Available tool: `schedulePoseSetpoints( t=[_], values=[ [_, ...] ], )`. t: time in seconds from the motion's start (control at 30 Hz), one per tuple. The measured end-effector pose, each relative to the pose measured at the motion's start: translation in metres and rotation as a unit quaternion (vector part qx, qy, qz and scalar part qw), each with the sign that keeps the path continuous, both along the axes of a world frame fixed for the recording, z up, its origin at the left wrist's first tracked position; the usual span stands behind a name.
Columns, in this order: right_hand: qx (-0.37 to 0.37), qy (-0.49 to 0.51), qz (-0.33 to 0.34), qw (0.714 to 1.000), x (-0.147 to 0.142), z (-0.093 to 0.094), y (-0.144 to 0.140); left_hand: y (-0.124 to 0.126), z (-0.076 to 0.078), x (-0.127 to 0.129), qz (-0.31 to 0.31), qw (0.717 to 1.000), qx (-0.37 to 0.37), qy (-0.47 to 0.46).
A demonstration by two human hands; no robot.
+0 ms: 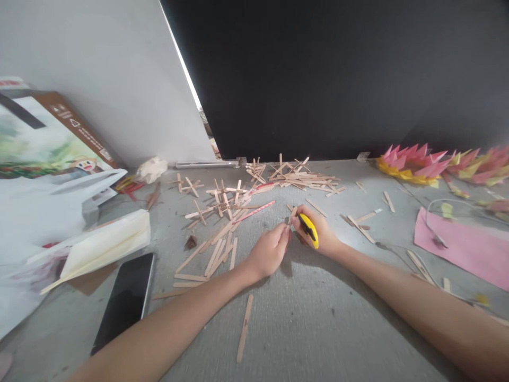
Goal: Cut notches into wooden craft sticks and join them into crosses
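My right hand [318, 233] is closed around a yellow and black utility knife [309, 229]. Right beside it, my left hand [269, 249] is closed on a wooden craft stick [293, 214], whose upper end sticks out between the hands. The knife's blade meets the stick or lies close to it; the fingers hide the exact contact. Left of my hands, loose craft sticks [217, 257] and sticks crossed together [225, 201] lie on the grey surface. A single notched stick [244, 329] rests nearer to me.
A phone [125, 297] lies at left near white plastic bags [35, 223] and a printed box [55, 132]. A stick pile [306, 179] sits by the dark panel [318, 79]. On the right are pink and yellow paper crowns [417, 164], pink paper [469, 246] and a cable [431, 225].
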State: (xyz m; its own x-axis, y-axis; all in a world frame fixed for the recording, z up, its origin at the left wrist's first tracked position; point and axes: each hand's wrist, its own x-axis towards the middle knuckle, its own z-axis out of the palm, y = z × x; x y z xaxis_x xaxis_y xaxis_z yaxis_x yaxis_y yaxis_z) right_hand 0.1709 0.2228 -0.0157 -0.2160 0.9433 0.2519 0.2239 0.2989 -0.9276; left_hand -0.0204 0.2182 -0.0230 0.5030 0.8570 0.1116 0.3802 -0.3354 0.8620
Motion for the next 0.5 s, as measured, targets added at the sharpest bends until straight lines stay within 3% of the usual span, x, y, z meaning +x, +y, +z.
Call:
schedulePoseSetpoints(
  t=[0.13,0.5],
  values=[
    [0.019,-0.038,0.027,0.999,0.0003,-0.0012,0.0000,0.0004,0.0000,0.0001,-0.003,1.000,0.000,0.003],
    [0.004,-0.013,-0.008,1.000,0.0017,0.0024,-0.0024,-0.0006,0.0040,0.0001,0.000,1.000,-0.001,0.012]
  ],
)
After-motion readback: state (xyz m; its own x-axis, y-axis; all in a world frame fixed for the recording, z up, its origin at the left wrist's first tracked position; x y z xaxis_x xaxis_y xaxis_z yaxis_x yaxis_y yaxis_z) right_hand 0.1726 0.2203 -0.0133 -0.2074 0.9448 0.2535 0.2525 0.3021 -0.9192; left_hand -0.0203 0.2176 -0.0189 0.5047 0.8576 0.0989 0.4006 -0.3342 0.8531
